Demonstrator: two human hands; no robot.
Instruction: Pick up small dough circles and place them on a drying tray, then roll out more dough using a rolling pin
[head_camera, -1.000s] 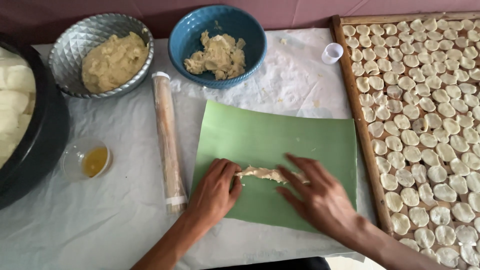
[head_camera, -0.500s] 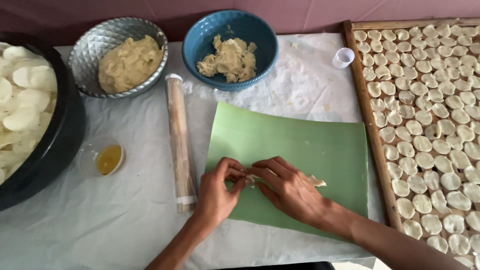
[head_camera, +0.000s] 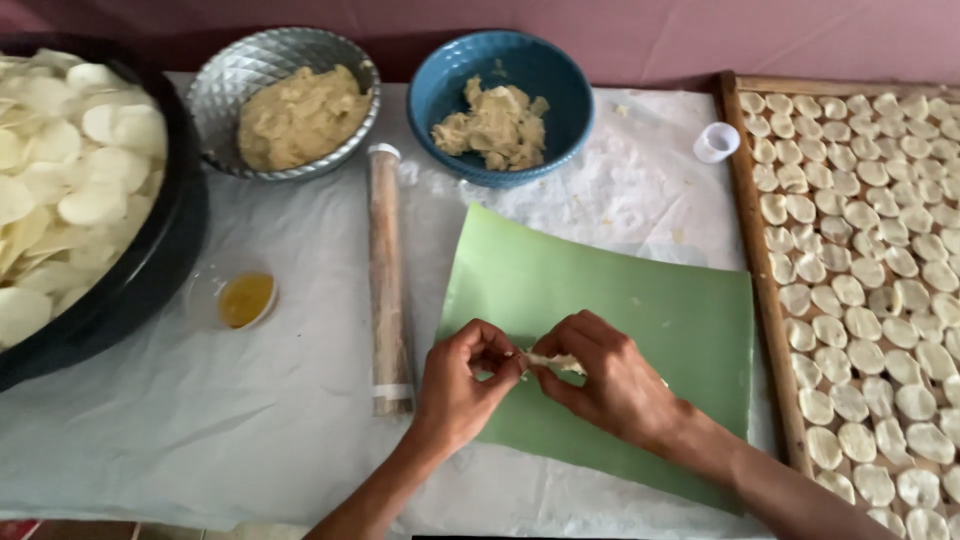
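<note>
Dough scrap sits pinched between your left hand and right hand, over the green mat; you seem to be gathering it, so next keep a light, even squeeze

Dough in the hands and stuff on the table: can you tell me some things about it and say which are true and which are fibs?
1. Both hands, left hand and right hand, pinch one small piece of dough. True.
2. The hands work over a red mat. False: the mat is green.
3. The rolling pin lies left of the mat. True.
4. The blue bowl is empty. False: it holds lumps of dough.
5. The wooden tray on the right holds many small dough rounds. True.
</note>
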